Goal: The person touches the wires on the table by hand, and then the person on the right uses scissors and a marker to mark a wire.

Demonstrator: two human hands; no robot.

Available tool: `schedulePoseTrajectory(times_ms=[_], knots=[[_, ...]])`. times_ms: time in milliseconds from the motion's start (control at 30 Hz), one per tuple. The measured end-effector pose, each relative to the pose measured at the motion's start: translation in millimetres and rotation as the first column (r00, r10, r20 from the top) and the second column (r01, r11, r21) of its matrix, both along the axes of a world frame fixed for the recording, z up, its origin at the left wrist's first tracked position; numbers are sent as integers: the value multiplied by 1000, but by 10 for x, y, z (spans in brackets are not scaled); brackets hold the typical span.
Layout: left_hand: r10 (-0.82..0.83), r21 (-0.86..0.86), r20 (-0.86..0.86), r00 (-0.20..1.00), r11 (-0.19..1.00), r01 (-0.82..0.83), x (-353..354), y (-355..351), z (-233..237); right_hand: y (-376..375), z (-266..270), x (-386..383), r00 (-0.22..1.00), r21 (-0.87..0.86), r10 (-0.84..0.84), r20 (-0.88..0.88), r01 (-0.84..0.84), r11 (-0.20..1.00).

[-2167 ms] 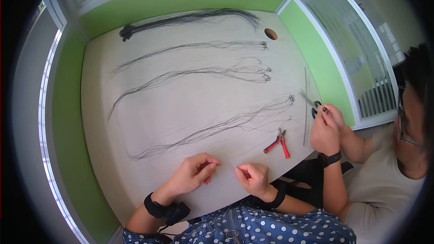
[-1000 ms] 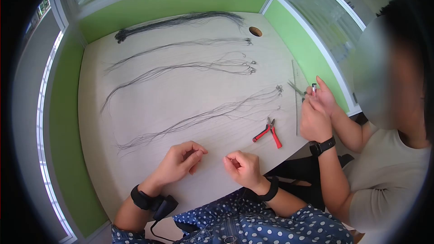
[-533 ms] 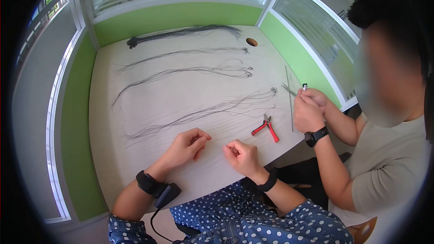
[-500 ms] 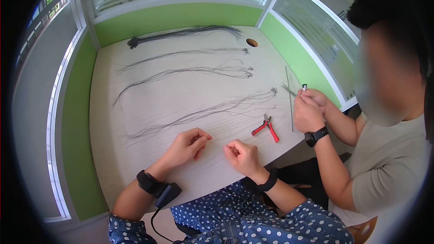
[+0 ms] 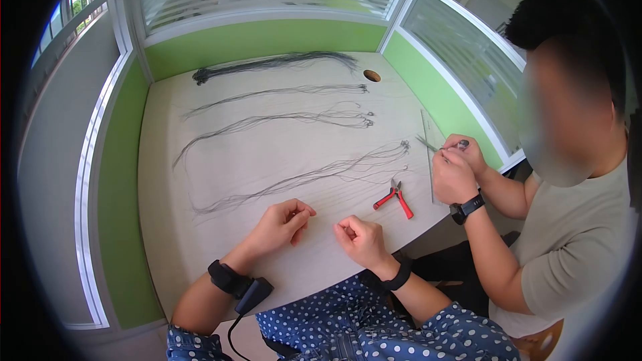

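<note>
My left hand rests on the pale desk near its front edge, fingers curled; whether something thin is between them is too small to tell. To its right, my right hand is also curled, with nothing discernible at its fingers. Just beyond my left hand runs a bundle of thin dark strands, knotted at its right end. Red-handled pliers lie with their handles spread, beyond and to the right of my right hand. Neither hand touches the pliers.
Farther back lie two more thin strand bundles and a thick dark bundle. A round hole and a ruler are at right. Beside me, a person holds tweezers. Green partitions enclose the desk.
The view has shifted slightly, so the desk sits lower in it. My hands keep nearly the same curled pose. The other person's hands have moved a little, and the small object there has turned.
</note>
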State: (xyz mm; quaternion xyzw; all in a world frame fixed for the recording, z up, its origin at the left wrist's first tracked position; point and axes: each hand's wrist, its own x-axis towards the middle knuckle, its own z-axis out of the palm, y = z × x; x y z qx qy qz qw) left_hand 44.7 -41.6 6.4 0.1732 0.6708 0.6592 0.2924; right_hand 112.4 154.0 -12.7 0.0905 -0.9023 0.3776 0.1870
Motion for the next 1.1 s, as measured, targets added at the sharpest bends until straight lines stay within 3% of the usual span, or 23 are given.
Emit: schedulePoseTrajectory(times_ms=[933,1100], knots=[[10,21,17,1000,1000,-11,-9,18,-35,3,-7,-13,999,-23,32,-33,-33,999],[7,12,17,1000,1000,-7,-13,18,-39,7,10,-6,999,19,10,32,-10,1000]])
